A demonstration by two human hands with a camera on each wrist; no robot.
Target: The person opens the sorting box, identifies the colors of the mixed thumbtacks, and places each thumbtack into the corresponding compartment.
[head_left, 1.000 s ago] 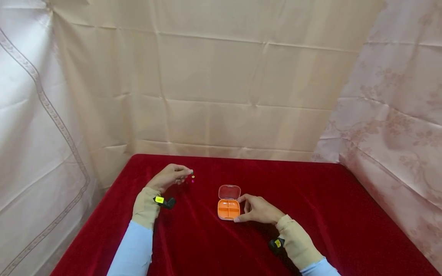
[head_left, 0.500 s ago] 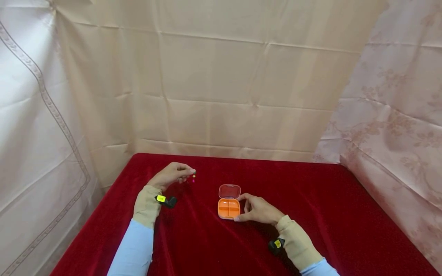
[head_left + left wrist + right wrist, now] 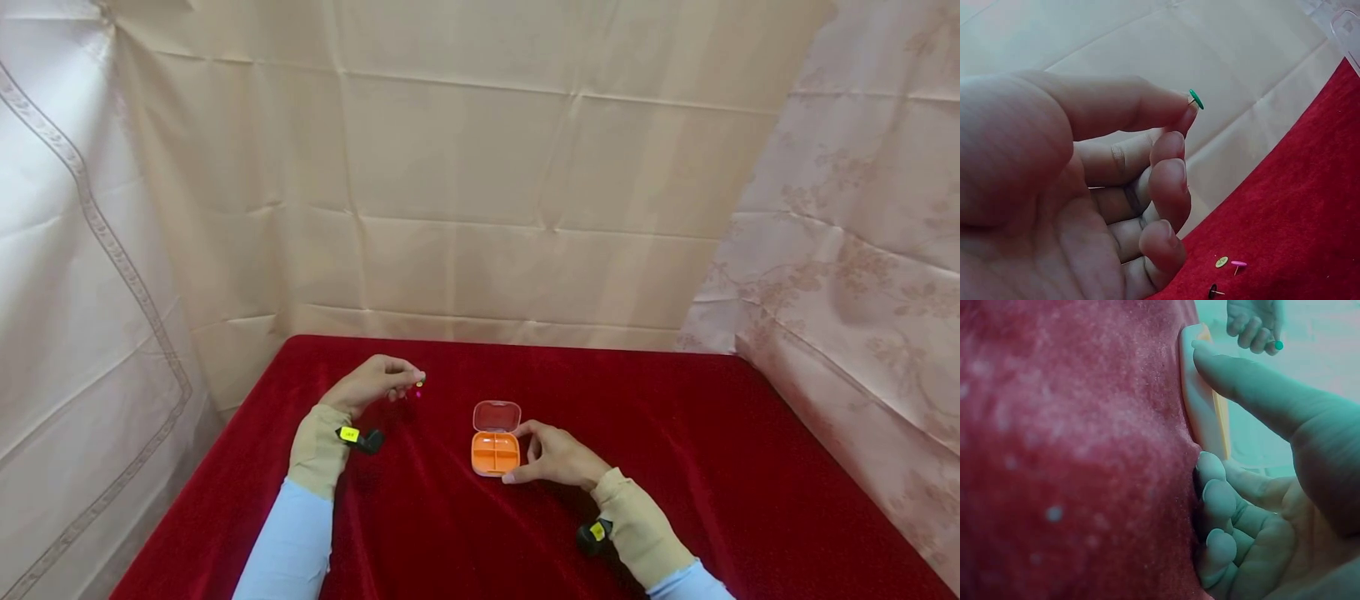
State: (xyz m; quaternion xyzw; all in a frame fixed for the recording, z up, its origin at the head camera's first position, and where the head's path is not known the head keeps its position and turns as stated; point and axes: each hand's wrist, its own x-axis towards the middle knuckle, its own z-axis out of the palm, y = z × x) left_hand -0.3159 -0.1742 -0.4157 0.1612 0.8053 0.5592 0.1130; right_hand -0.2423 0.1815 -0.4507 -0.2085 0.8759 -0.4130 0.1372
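Between thumb and forefinger, my left hand [image 3: 372,386] pinches a green thumbtack [image 3: 1196,99] by its pin, lifted over the far left part of the table. On the cloth below that hand lie a yellow thumbtack [image 3: 1222,262], a pink thumbtack [image 3: 1239,265] and a black thumbtack [image 3: 1213,292]. Nearer the middle, an orange pill box [image 3: 496,454] with four-way dividers lies with its clear lid [image 3: 497,416] tipped back. No contents show in its compartments. My right hand [image 3: 561,456] grips the box's right side, thumb at the near corner and forefinger by the hinge.
A dark red velvet cloth [image 3: 645,433] covers the table. Cream curtain [image 3: 465,167] hangs behind its far edge, with pale patterned curtains on the left [image 3: 82,292] and right [image 3: 862,267].
My left fingertips have shifted slightly right with the green thumbtack. My right hand and wrist have moved a touch to the left, still on the pill box.
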